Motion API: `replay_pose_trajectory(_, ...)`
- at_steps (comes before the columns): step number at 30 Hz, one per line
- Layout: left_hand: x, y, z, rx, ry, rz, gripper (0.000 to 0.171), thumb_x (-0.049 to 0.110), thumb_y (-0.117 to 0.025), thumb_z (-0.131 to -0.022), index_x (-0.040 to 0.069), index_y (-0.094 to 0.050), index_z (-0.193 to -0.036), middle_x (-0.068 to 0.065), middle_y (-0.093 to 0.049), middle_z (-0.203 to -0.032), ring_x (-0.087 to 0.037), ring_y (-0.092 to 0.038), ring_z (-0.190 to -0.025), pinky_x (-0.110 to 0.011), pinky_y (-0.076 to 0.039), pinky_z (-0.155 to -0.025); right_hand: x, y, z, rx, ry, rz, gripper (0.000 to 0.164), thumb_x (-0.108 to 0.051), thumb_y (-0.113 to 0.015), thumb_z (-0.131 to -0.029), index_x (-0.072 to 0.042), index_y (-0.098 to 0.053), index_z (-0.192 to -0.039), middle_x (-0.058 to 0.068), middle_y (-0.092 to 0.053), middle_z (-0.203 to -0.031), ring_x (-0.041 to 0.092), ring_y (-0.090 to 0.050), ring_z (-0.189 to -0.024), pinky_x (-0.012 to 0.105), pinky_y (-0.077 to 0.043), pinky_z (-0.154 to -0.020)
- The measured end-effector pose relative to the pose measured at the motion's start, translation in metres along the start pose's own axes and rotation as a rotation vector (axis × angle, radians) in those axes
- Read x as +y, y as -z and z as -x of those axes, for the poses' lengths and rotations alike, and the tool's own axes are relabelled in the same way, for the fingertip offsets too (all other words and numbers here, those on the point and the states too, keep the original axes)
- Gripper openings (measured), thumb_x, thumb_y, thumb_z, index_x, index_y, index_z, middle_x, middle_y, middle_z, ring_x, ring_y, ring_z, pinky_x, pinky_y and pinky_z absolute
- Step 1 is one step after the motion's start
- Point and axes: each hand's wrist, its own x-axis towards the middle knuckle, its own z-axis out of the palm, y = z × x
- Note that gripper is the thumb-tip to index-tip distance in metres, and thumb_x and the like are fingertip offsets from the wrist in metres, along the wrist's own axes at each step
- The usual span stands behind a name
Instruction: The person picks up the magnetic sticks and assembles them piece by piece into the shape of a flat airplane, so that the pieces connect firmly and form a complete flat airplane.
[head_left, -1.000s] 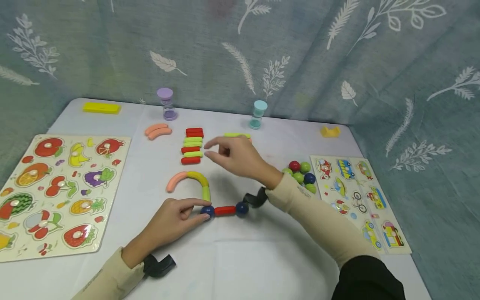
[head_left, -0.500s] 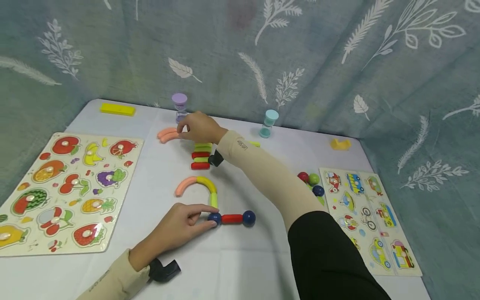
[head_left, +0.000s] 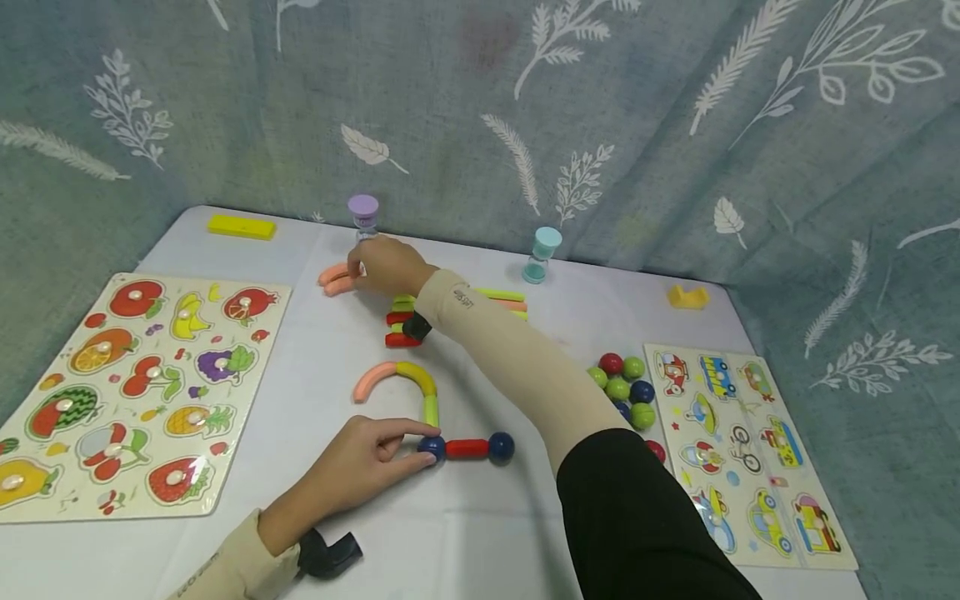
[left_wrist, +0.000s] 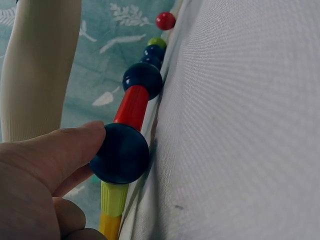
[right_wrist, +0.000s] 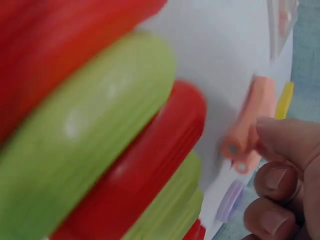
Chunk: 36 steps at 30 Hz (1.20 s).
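Note:
My left hand (head_left: 367,467) pinches a blue ball (left_wrist: 120,154) between thumb and index finger. The ball joins a red rod (head_left: 467,449), which ends in a second blue ball (head_left: 501,447). From the held ball a lime rod (head_left: 431,411), a yellow curved rod (head_left: 417,377) and a peach curved rod (head_left: 372,381) form an arch lying on the table. At the back, my right hand (head_left: 390,265) pinches one of two loose peach curved rods (right_wrist: 254,112). Its sleeve hides part of the row of red and lime rods (right_wrist: 145,165).
A purple sand timer (head_left: 363,212) stands just behind the right hand, a teal one (head_left: 542,255) farther right. Fruit puzzle board (head_left: 161,392) lies left, vehicle puzzle board (head_left: 742,467) right. Several loose balls (head_left: 617,388) sit beside the vehicle board. Yellow blocks (head_left: 242,227) lie near the back edge.
My right hand has moved from beside the rod row leftward and back to the peach curved rods, taking hold of one. The left hand keeps pinching the blue ball. The head view has shifted slightly.

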Motion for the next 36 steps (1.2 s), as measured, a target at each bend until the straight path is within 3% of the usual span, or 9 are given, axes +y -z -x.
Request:
replay_pose_trajectory(3,0.001,-0.001,-0.001,0.001,-0.013,0.009,0.025,0.043,-0.070,-0.081,0.037,-0.068,-0.105,0.015,-0.028,-0.049,0.000,-0.024,-0.044,-0.021,-0.022,-0.041,-0.006,0.002,0.007,-0.033,-0.034,-0.021,0.015,-0.038,-0.066,-0.086,-0.024,-0.067,-0.089,-0.009,-0.058,-0.091,0.011,-0.050,-0.079,0.024,-0.042,-0.064)
replay_pose_trajectory(8,0.002,-0.001,-0.004,0.019,-0.013,0.013,0.024,0.045,-0.070,-0.080,0.039,-0.068,-0.103,0.014,-0.028,-0.048,-0.001,-0.024,-0.043,-0.022,-0.021,-0.041,-0.012,0.002,0.017,-0.029,-0.050,-0.050,0.016,-0.038,-0.067,-0.085,-0.024,-0.068,-0.094,-0.011,-0.059,-0.090,0.012,-0.050,-0.077,0.024,-0.041,-0.064)
replay_pose_trajectory(17,0.002,-0.004,-0.004,0.012,0.003,-0.033,0.024,0.046,-0.070,-0.080,0.040,-0.067,-0.103,0.015,-0.026,-0.049,-0.001,-0.023,-0.044,-0.022,-0.022,-0.041,0.005,-0.010,0.046,-0.015,-0.056,-0.140,0.018,-0.040,-0.069,-0.082,-0.023,-0.069,-0.085,-0.006,-0.060,-0.072,0.011,-0.051,-0.067,0.022,-0.041,-0.058)
replay_pose_trajectory(20,0.002,-0.004,-0.003,0.003,0.018,-0.047,0.025,0.048,-0.070,-0.079,0.040,-0.067,-0.103,0.015,-0.026,-0.049,-0.001,-0.023,-0.044,-0.022,-0.023,-0.041,0.009,-0.008,0.065,0.039,-0.039,-0.277,0.013,-0.036,-0.069,-0.083,-0.024,-0.070,-0.088,-0.004,-0.059,-0.067,0.012,-0.051,-0.060,0.022,-0.039,-0.054)
replay_pose_trajectory(23,0.001,-0.004,-0.003,0.000,0.022,-0.055,0.026,0.048,-0.070,-0.079,0.040,-0.067,-0.103,0.014,-0.027,-0.049,-0.002,-0.023,-0.044,-0.023,-0.023,-0.041,0.012,-0.003,0.090,0.118,-0.054,-0.499,0.014,-0.039,-0.071,-0.081,-0.027,-0.071,-0.089,0.002,-0.055,-0.061,0.016,-0.047,-0.055,0.024,-0.034,-0.050)
replay_pose_trajectory(25,0.001,-0.004,-0.003,0.005,0.029,-0.059,0.026,0.048,-0.071,-0.078,0.041,-0.067,-0.102,0.014,-0.027,-0.049,-0.002,-0.023,-0.044,-0.023,-0.024,-0.041,0.014,0.001,0.108,0.172,-0.083,-0.667,0.016,-0.040,-0.073,-0.079,-0.029,-0.072,-0.090,0.002,-0.059,-0.064,0.017,-0.046,-0.057,0.026,-0.031,-0.050)
replay_pose_trajectory(28,0.001,-0.003,-0.004,0.010,0.055,-0.060,0.026,0.050,-0.071,-0.077,0.042,-0.067,-0.101,0.013,-0.027,-0.049,-0.003,-0.024,-0.043,-0.024,-0.024,-0.042,0.021,0.008,0.131,0.247,-0.163,-0.836,0.018,-0.042,-0.074,-0.076,-0.031,-0.072,-0.090,0.003,-0.052,-0.063,0.020,-0.039,-0.056,0.029,-0.027,-0.048)
replay_pose_trajectory(32,0.002,-0.002,-0.003,-0.001,0.092,-0.054,0.027,0.053,-0.070,-0.076,0.042,-0.067,-0.101,0.013,-0.027,-0.048,-0.003,-0.025,-0.043,-0.024,-0.024,-0.042,0.029,0.014,0.159,0.327,-0.260,-0.897,0.022,-0.045,-0.075,-0.074,-0.032,-0.071,-0.091,0.005,-0.039,-0.062,0.020,-0.035,-0.054,0.031,-0.031,-0.045)
replay_pose_trajectory(36,0.003,-0.002,-0.003,0.004,0.078,-0.063,0.028,0.053,-0.070,-0.077,0.042,-0.067,-0.102,0.013,-0.027,-0.048,-0.003,-0.024,-0.043,-0.024,-0.024,-0.042,0.031,0.010,0.198,0.366,-0.260,-0.905,0.024,-0.046,-0.073,-0.077,-0.028,-0.071,-0.093,0.010,-0.045,-0.062,0.025,-0.042,-0.060,0.031,-0.036,-0.054)
